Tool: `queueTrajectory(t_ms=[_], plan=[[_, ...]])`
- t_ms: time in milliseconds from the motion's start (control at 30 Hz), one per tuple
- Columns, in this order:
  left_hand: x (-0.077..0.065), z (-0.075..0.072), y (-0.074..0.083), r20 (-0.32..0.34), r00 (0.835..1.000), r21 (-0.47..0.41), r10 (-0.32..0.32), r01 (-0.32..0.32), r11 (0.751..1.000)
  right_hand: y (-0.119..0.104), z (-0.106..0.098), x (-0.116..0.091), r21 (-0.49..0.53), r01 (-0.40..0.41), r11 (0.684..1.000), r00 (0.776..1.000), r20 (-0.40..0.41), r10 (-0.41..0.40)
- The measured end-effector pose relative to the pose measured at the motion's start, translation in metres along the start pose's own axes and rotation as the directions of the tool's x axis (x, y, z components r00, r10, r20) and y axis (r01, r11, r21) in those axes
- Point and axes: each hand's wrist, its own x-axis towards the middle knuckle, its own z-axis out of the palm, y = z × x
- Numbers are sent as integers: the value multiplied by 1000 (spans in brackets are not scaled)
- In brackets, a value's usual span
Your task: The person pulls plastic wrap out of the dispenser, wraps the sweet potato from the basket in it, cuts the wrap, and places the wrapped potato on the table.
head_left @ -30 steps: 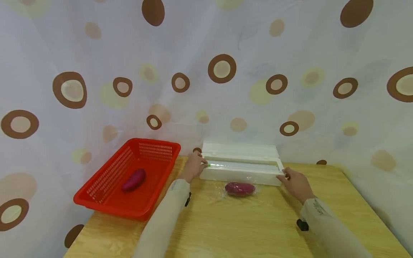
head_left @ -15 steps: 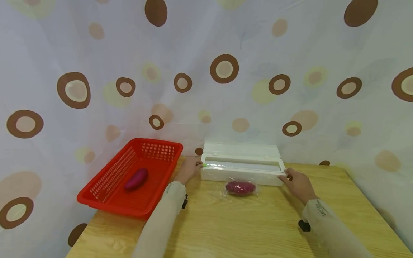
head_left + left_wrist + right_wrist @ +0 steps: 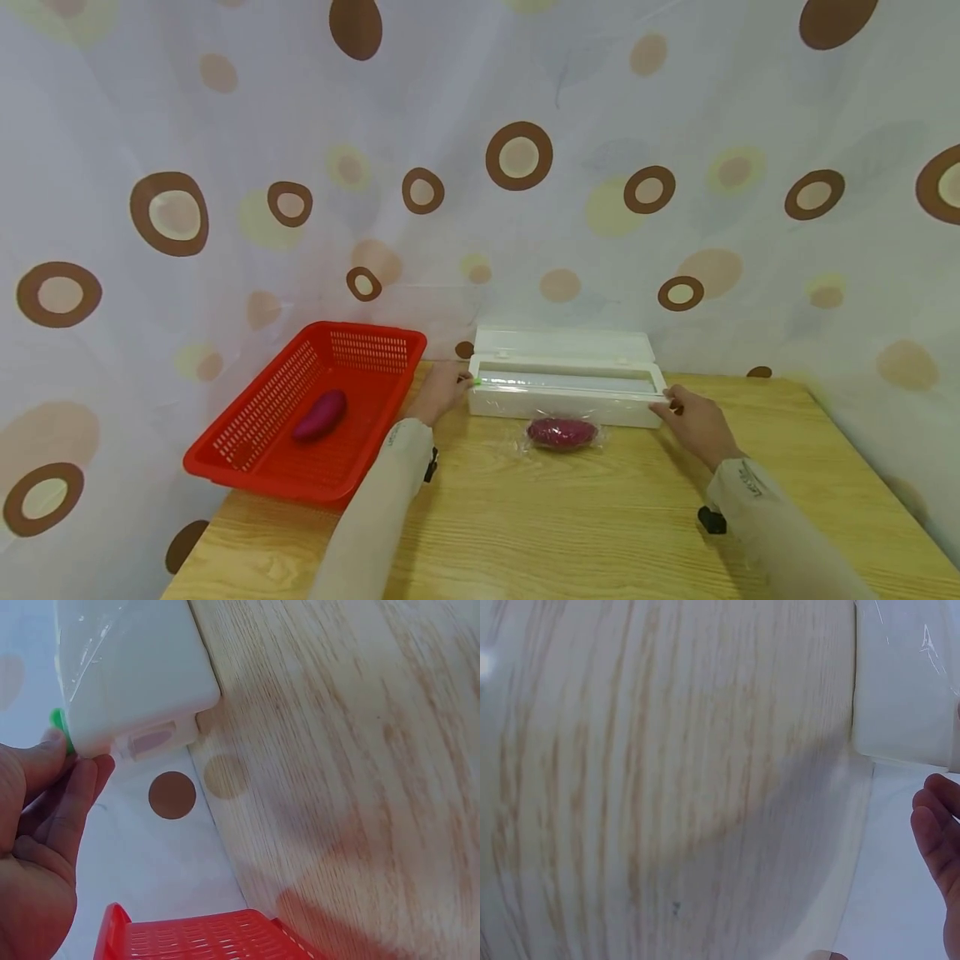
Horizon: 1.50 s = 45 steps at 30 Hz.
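Containers number two: a red rectangular plastic basket with slotted walls [image 3: 270,483], and a long white box [image 3: 566,408] whose white lid [image 3: 562,345] stands raised at the back. Inside the basket lies one smooth purple oblong vegetable [image 3: 321,415]; inside the box lies one pale roll [image 3: 570,382] running lengthwise. A second purple oblong vegetable, covered in clear crinkled film [image 3: 561,433], lies on the table just in front of the box; whether its film joins the box is too fine to tell.

Two hands are at the box, one at each end. Between thumb and fingers, the left hand [image 3: 441,393] pinches a small bright-green piece [image 3: 61,729] at the left end. The right hand [image 3: 699,427] grips the right front corner with thumb and index finger, its other fingers curled beside it. Both arms wear cream sleeves [image 3: 375,508].

The table [image 3: 562,525] is light wood-grain, and behind it hangs a whitish sheet [image 3: 450,83] patterned with brown rings and beige and yellow spots.
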Motion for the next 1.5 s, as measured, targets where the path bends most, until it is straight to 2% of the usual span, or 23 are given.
queueTrajectory(t_ms=[133,333,500,667,767,900,1000,1100,1167,1300,1500], plan=[[0,1,-1,8,1000,-15,-11,11,1000,1,-2,4,-19,5,1000,1000,6,-5],[0,1,0,39,997,-85,-69,72,994,-2,-4,6,-16,-16,1000,999,34,16],[-4,-2,2,45,998,-69,-53,56,996,-8,-7,2,0,-41,999,997,65,41],[-6,-7,8,93,990,-90,-108,116,989,-8,-14,-1,16,-70,997,990,121,68],[-7,-8,12,62,994,-41,-85,88,995,-13,-19,-1,17,-81,997,991,105,79],[-13,-7,30,25,1000,98,14,-16,995,-33,-17,-2,20,-19,1000,998,65,17],[-20,4,50,70,993,210,99,-111,971,-52,-6,-4,19,68,997,995,78,-69],[-25,24,68,154,974,291,169,-208,934,-68,8,-7,7,143,990,984,101,-143],[-28,37,79,195,962,319,193,-248,915,-78,17,-8,-2,185,983,976,116,-184],[-32,59,91,198,955,361,220,-280,889,-94,35,-8,-35,249,968,961,132,-242],[-32,78,96,185,956,397,226,-283,873,-111,52,-4,-74,257,964,953,185,-240]])
